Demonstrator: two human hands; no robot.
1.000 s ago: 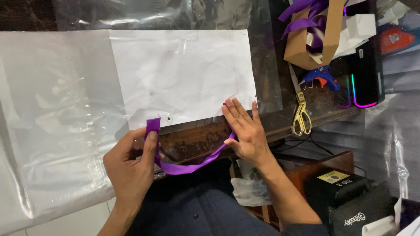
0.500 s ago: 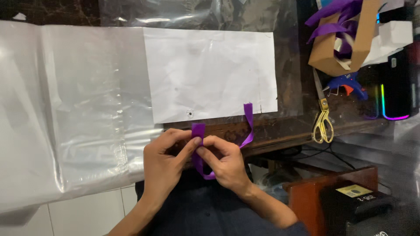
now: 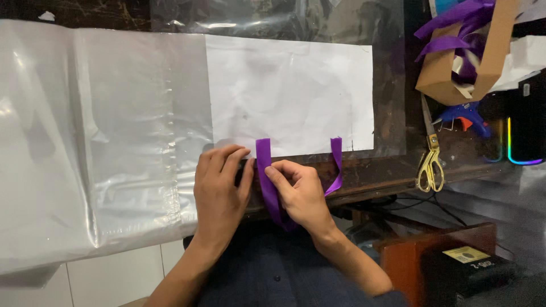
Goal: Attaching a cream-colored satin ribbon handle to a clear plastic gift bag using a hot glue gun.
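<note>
Purple ribbon [image 3: 265, 165] looped like a handle at the lower edge of a white paper sheet [image 3: 290, 85]: one end laid up over the paper's edge near its lower left corner, the other end likewise further right, the slack between them hanging below the table [image 3: 375, 177] edge and partly hidden behind the right hand [image 3: 301, 196]. Left hand [image 3: 219, 190] flat and open, fingers stretched together, pressing down just beside the left end of the ribbon, gripping nothing. Right hand curled, thumb and forefinger closed on the left strand just below the paper's edge, pressing or pinching it in place; cannot tell whether stuck fast or only held. Right end resting against the paper unattended, so probably already fixed, though no glue or tape visible there. By the look of it, both ends placed, the left one being settled, nothing else fitted to the sheet so far. Clear plastic sheeting [image 3: 102, 142] spread under and to the left of the paper, covering much of the table. Off to the right, well apart from both hands: gold-handled scissors [image 3: 430, 165] lying untouched, a blue glue gun [image 3: 465, 116] beyond them, a bent cardboard piece [image 3: 449, 71] with more purple strips draped over it, and a dark box with a glowing coloured strip [image 3: 523, 136] at the far edge.
</note>
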